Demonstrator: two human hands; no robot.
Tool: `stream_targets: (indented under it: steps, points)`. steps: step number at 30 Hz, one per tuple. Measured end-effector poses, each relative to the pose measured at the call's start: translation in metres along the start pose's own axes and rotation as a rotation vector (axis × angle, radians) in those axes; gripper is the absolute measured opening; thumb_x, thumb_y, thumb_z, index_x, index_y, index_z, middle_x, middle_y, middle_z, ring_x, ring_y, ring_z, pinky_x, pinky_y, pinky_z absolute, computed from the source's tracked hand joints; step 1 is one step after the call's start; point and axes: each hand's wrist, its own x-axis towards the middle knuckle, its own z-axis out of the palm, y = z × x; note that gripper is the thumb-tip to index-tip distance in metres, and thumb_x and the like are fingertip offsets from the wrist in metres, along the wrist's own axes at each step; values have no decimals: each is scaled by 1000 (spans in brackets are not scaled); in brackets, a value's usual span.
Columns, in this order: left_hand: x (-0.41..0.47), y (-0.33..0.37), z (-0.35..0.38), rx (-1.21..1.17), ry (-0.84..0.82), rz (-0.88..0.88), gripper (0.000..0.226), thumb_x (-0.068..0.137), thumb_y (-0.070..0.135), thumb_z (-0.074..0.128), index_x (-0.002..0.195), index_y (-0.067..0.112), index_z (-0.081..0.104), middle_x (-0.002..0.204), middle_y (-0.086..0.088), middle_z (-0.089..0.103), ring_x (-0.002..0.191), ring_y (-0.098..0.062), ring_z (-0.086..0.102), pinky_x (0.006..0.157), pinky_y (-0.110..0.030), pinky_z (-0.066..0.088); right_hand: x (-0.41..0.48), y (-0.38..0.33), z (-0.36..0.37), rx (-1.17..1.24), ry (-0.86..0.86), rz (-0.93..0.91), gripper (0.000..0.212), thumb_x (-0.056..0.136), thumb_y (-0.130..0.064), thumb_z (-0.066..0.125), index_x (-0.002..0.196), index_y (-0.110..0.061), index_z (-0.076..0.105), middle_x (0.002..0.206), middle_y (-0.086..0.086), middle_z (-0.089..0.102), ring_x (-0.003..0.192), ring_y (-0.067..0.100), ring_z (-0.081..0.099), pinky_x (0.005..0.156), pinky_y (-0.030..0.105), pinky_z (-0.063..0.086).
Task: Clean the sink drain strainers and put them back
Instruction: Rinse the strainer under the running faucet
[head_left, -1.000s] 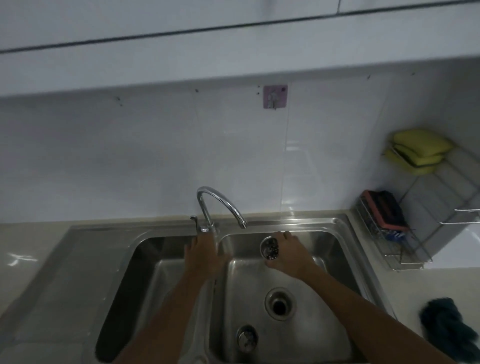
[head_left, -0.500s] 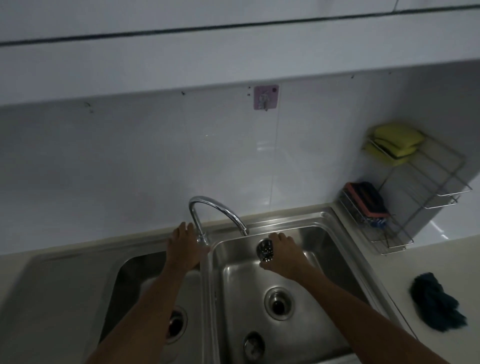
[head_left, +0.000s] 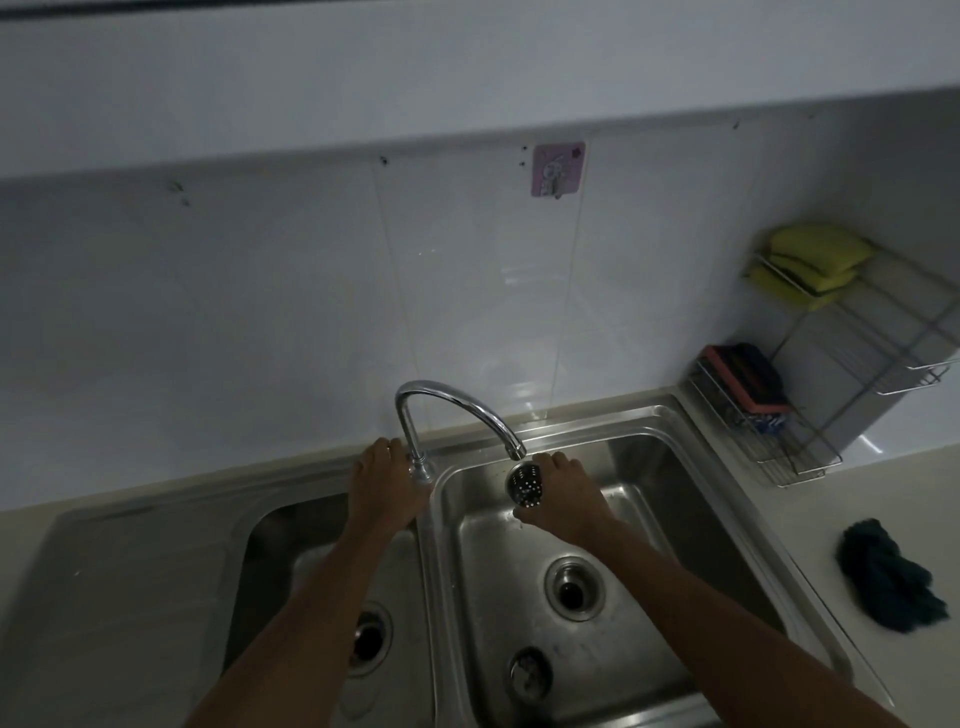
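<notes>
My right hand (head_left: 569, 501) holds a perforated steel drain strainer (head_left: 525, 486) just under the spout of the curved chrome faucet (head_left: 457, 410), over the right basin (head_left: 670, 499) of the double steel sink. My left hand (head_left: 384, 488) rests at the faucet's base, on its handle; the handle itself is hidden. A second strainer (head_left: 530, 675) lies on the right basin floor near its front. The right drain hole (head_left: 574, 590) and the left drain hole (head_left: 370, 639) both stand uncovered.
A wire rack (head_left: 779, 441) at the right back corner holds a red and dark scrubber (head_left: 745, 382) below and yellow sponges (head_left: 810, 260) above. A dark teal cloth (head_left: 883, 584) lies on the right counter. A pink hook (head_left: 557, 169) hangs on the white tiled wall.
My left hand has moved from over the sink divider up to the faucet's base. My right hand keeps the strainer under the spout. The view has shifted slightly.
</notes>
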Motion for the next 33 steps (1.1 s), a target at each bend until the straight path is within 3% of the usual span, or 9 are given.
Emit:
stream_targets:
  steps: [5, 12, 20, 26, 29, 33]
  points:
    - [26, -17, -6, 160, 0, -6, 38, 97, 5, 52, 135, 6, 54, 126, -14, 64, 115, -30, 63, 96, -40, 48, 0, 5, 4, 0, -1, 0, 89, 70, -59, 77, 141, -18, 42, 134, 6, 50, 120, 28, 47, 97, 40, 46]
    - [55, -25, -10, 165, -19, -47, 37, 94, 3, 58, 130, 11, 62, 117, -15, 69, 107, -34, 67, 90, -42, 54, 4, 17, 1, -14, 20, 14, 89, 68, -58, 78, 139, -18, 42, 132, 8, 51, 118, 30, 48, 94, 41, 48]
    - [63, -26, -11, 129, -23, -100, 41, 87, -5, 66, 126, 3, 57, 123, -21, 50, 97, -43, 65, 87, -49, 55, 6, 14, 13, -48, 20, -18, 87, 69, -59, 77, 137, -16, 43, 128, 8, 52, 115, 30, 50, 92, 41, 49]
    - [58, -14, -9, 274, 58, -109, 31, 92, 7, 60, 122, 10, 61, 112, -13, 62, 97, -31, 66, 86, -42, 49, 2, 10, 24, -7, -1, 8, 85, 71, -58, 76, 137, -15, 44, 126, 7, 52, 116, 27, 50, 94, 40, 50]
    - [30, 3, 12, 270, 138, -31, 28, 88, 17, 65, 112, 2, 65, 109, -19, 65, 94, -34, 66, 82, -45, 50, 0, 8, 30, 176, 5, 88, 77, 71, -53, 79, 131, -14, 50, 120, 7, 52, 106, 23, 56, 91, 34, 52]
    - [-10, 9, 43, 123, 163, -69, 27, 97, 30, 57, 114, 11, 66, 113, -13, 68, 96, -31, 68, 82, -43, 52, -8, 8, 41, 682, 2, 376, 46, 71, -44, 83, 102, -14, 69, 94, 4, 73, 76, 12, 71, 67, 29, 61]
